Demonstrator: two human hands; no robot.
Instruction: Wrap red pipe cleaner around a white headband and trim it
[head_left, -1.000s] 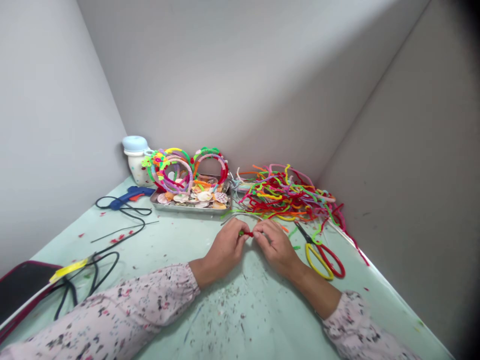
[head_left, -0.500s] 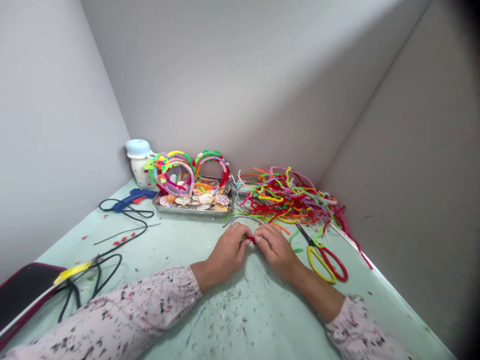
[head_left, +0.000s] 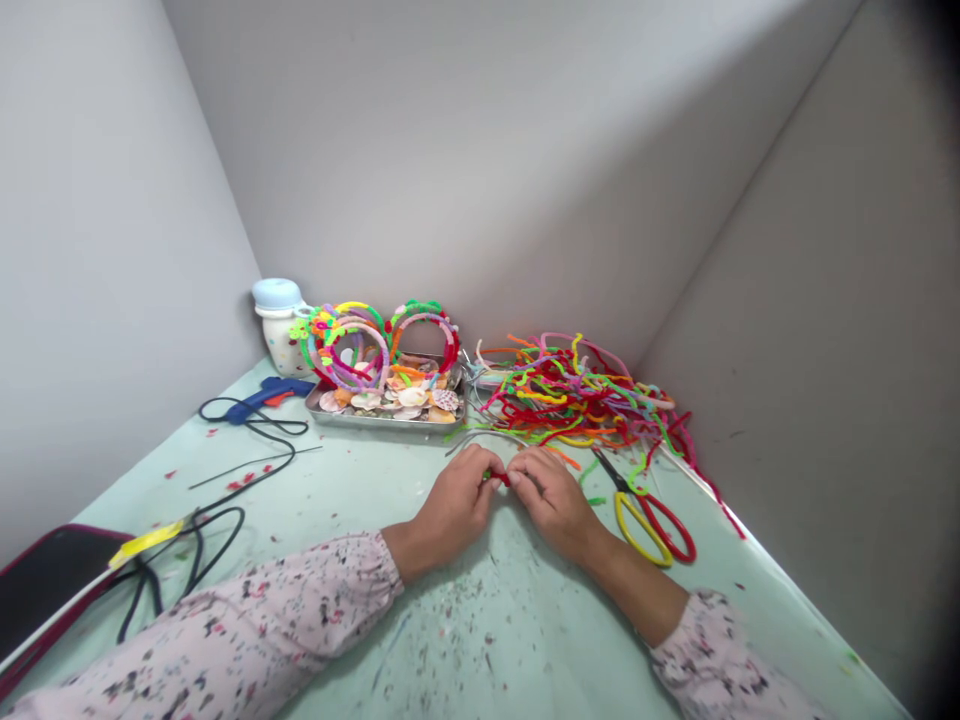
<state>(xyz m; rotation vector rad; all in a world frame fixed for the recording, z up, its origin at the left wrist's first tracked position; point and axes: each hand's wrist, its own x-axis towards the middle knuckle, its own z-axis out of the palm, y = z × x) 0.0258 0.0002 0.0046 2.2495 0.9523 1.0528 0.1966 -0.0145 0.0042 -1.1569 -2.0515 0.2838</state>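
Note:
My left hand point(head_left: 459, 503) and my right hand point(head_left: 551, 500) meet over the middle of the green table. Between their fingertips is a small red and green fuzzy piece point(head_left: 501, 479), pinched from both sides; most of it is hidden by the fingers. A thin grey wire point(head_left: 480, 433) lies just beyond my hands. To the right of my right hand rest scissors point(head_left: 646, 515) with one yellow and one red handle. Behind them spreads a tangled pile of colourful pipe cleaners point(head_left: 570, 395).
A metal tray point(head_left: 390, 422) of shells with fuzzy rings point(head_left: 360, 350) stands at the back, beside a lidded white cup point(head_left: 281, 335). At left are a blue glue gun point(head_left: 266, 398), black cords point(head_left: 199, 550) and a dark flat device point(head_left: 52, 590). Grey walls enclose the table.

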